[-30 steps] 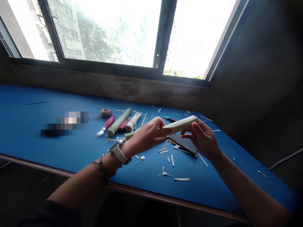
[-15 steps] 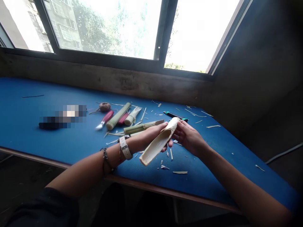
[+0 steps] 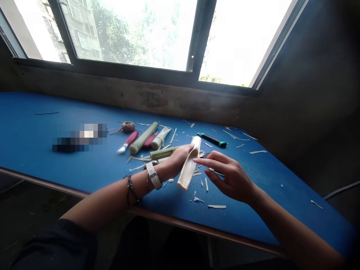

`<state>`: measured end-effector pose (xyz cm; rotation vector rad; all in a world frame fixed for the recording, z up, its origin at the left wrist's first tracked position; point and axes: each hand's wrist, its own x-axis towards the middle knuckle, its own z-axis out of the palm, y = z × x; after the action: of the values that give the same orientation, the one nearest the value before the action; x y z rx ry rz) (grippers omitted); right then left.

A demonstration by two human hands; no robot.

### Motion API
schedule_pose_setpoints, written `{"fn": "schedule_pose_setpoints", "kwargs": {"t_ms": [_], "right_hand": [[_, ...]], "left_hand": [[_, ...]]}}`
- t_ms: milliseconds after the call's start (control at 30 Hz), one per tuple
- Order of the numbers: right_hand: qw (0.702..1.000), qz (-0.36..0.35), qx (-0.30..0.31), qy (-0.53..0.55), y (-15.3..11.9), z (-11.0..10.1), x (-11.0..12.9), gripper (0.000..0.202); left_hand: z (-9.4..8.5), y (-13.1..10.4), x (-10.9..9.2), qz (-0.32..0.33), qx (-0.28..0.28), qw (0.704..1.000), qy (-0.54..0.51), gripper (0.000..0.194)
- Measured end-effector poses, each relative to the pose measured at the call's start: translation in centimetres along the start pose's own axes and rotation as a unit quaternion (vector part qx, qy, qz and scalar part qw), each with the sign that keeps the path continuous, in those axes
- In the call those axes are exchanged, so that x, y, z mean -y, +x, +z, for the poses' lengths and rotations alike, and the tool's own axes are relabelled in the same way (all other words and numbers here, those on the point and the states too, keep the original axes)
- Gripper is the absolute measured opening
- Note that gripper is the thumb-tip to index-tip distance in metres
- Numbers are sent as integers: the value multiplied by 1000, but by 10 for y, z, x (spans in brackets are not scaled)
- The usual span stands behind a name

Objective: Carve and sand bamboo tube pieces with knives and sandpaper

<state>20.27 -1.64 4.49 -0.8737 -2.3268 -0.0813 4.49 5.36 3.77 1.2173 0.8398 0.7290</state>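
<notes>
My left hand (image 3: 180, 157) is closed around a pale, peeled bamboo piece (image 3: 188, 173) with a scooped-out hollow facing me. The piece is held tilted above the table, its open end toward me. My right hand (image 3: 229, 172) has its index finger stretched out to the hollow, the tip at or just touching its inner edge. The thumb stands apart from that finger, and nothing shows in this hand. Behind my left hand a cut green bamboo length (image 3: 165, 152) lies partly hidden. Beyond my right hand lies a black and green utility knife (image 3: 212, 140).
On the blue table (image 3: 261, 210) are a green bamboo tube (image 3: 144, 138), a shorter cut bamboo piece (image 3: 161, 138), a red-handled tool (image 3: 128, 142) and a twine ball (image 3: 128, 126). Bamboo shavings (image 3: 217, 206) are scattered about. A blurred-out object (image 3: 81, 138) lies left. A window stands behind.
My right hand has let go of the bamboo's far end and moved nearer, index finger now at the hollow. The bamboo, in my left hand, has turned more upright in view.
</notes>
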Motion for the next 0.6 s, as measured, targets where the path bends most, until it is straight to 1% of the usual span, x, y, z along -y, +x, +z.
{"fn": "schedule_pose_setpoints", "kwargs": {"t_ms": [100,267,433,500,600], "right_hand": [[996,33,63,-59,2,7,6,34],[977,85,113,-161,5,10,13,42],[956,161,160,-187,9,10,20,40],[948,182,176,-191,11,10,22,41],[939,204,187,-202,12,12,23,40]], "left_hand": [[1,0,3,47,-13,999,-2,25],[2,1,11,107,-49,991,67,25],[7,3,20,138,-69,982,113,23],[9,4,22,143,-76,979,125,23],[11,4,24,166,-72,970,160,25]]}}
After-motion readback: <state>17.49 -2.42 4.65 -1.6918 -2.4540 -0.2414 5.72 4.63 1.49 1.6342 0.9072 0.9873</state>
